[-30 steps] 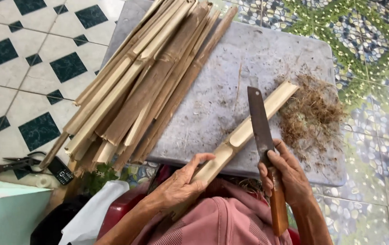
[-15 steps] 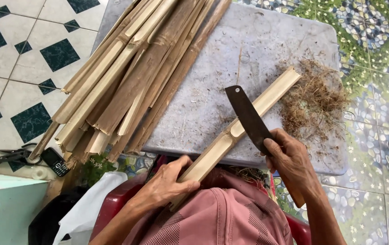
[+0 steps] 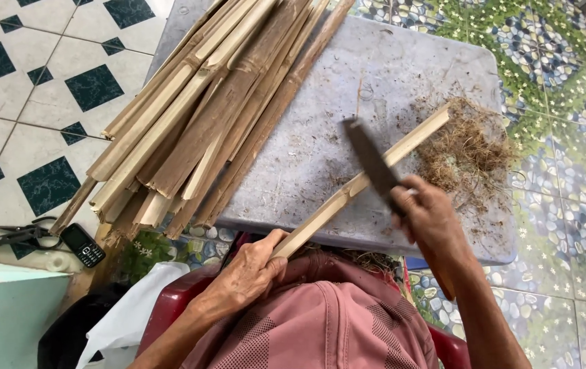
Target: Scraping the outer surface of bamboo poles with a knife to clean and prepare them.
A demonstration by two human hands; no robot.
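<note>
My left hand (image 3: 252,270) grips bamboo strip (image 3: 361,181) at its near end; its long axis runs toward 2 o'clock. Right hand (image 3: 429,219) clenches knife (image 3: 373,164), blade laid across strip mid-length.

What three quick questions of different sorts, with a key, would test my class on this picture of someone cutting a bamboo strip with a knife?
1. True or false: the left hand grips the near end of the bamboo strip.
2. What does the right hand hold? A) scissors B) knife C) phone
3. What lies on the grey table beside the strip's far end?

Key
1. True.
2. B; the blade crosses the strip.
3. A heap of brown shavings.
</note>
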